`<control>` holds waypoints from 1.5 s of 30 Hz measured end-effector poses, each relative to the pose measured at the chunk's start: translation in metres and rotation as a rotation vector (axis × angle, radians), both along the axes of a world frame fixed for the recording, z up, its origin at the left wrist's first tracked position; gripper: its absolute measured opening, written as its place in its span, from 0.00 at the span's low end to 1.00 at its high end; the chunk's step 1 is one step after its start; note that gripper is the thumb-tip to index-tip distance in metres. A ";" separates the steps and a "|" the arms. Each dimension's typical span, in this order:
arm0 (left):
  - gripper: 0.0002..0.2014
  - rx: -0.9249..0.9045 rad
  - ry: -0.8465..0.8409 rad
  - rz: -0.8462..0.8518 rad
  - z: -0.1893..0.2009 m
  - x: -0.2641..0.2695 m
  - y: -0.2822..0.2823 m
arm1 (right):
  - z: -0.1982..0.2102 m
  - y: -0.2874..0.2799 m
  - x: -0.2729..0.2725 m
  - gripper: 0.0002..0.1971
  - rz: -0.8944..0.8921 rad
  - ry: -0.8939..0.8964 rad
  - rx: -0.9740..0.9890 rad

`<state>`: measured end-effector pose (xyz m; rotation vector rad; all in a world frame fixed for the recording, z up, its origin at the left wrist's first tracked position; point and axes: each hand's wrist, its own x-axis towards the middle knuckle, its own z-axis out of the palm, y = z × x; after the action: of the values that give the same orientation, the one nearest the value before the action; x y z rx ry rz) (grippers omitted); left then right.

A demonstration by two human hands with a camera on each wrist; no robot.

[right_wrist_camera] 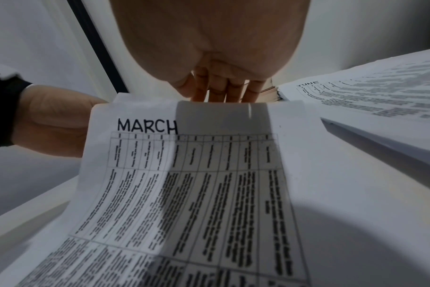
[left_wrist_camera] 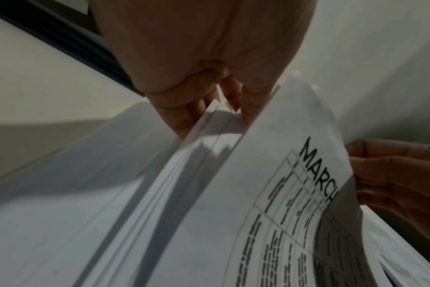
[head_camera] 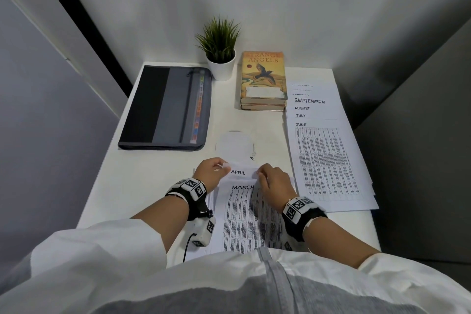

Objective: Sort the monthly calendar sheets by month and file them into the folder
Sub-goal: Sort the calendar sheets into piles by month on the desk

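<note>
- Head view: white tabletop (head_camera: 158, 173) carries a closed black-and-grey zip folder (head_camera: 165, 107) at far left, lying flat, coloured tabs showing along its zip side.
- Near stack of white printed calendar sheets (head_camera: 251, 222) lies at the table's front edge; top sheet reads MARCH, the sheet under it shows APRIL above that heading.
- Left hand (head_camera: 210, 172) pinches the far left corner of the near stack; right hand (head_camera: 274, 181) grips its far right part, fingers curled over the top edge.
- Second fanned pile of calendar sheets (head_camera: 328, 155) lies flat at right, headings stepped: JUNE nearest, then JULY, AUGUST, SEPTEMBER; farther headings not legible.
- Small green plant in a white pot (head_camera: 221, 58) stands at the back, just beside a stack of books with an orange cover on top (head_camera: 263, 79).
- Left wrist view: left-hand fingers (left_wrist_camera: 184, 116) hold several sheet edges spread apart; the MARCH sheet (left_wrist_camera: 270, 194) is lifted and curved. Right-hand fingers (left_wrist_camera: 393, 174) show behind its far edge.
- Right wrist view: right-hand fingers (right_wrist_camera: 228, 91) curl behind the top edge of the MARCH sheet; the left hand (right_wrist_camera: 54, 120) holds its left corner. JUNE pile (right_wrist_camera: 380, 101) lies at right, apart.
</note>
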<state>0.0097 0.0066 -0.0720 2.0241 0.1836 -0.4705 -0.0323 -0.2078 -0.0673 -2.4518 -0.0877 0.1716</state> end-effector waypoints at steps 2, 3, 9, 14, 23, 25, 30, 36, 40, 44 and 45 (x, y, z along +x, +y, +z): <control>0.05 -0.013 0.010 0.013 0.000 0.002 -0.001 | 0.001 0.000 0.001 0.10 -0.002 -0.011 0.002; 0.05 -0.025 0.016 0.022 0.001 0.003 -0.002 | 0.002 0.000 0.002 0.12 0.002 -0.006 -0.012; 0.05 -0.016 0.027 0.000 0.004 0.003 -0.003 | 0.002 0.000 0.005 0.12 -0.014 0.067 -0.016; 0.05 -0.033 0.051 -0.025 0.006 0.001 -0.003 | 0.006 0.000 0.005 0.16 0.008 0.145 -0.016; 0.07 -0.180 0.134 -0.015 0.007 -0.001 -0.005 | 0.012 -0.001 0.011 0.06 0.001 0.137 -0.138; 0.10 -0.174 0.167 -0.019 0.009 -0.002 -0.004 | 0.014 -0.001 0.013 0.05 0.028 0.111 -0.198; 0.09 -0.071 0.130 0.026 0.006 -0.002 -0.002 | 0.022 -0.001 0.016 0.01 0.110 0.234 -0.140; 0.04 0.163 0.140 -0.152 0.006 -0.005 0.005 | 0.033 0.002 0.014 0.07 0.197 0.363 -0.070; 0.09 0.217 0.106 -0.212 0.007 -0.012 0.005 | 0.032 -0.001 0.015 0.15 0.240 0.453 -0.108; 0.07 0.140 0.029 -0.135 0.013 -0.009 0.002 | 0.035 -0.002 0.019 0.14 0.247 0.348 -0.195; 0.09 0.115 0.022 -0.112 0.014 -0.008 0.001 | 0.035 -0.002 0.019 0.12 0.256 0.270 -0.234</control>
<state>0.0013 0.0077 -0.0583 2.1501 0.1127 -0.5635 -0.0129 -0.2098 -0.0323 -2.6161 -0.2766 0.6562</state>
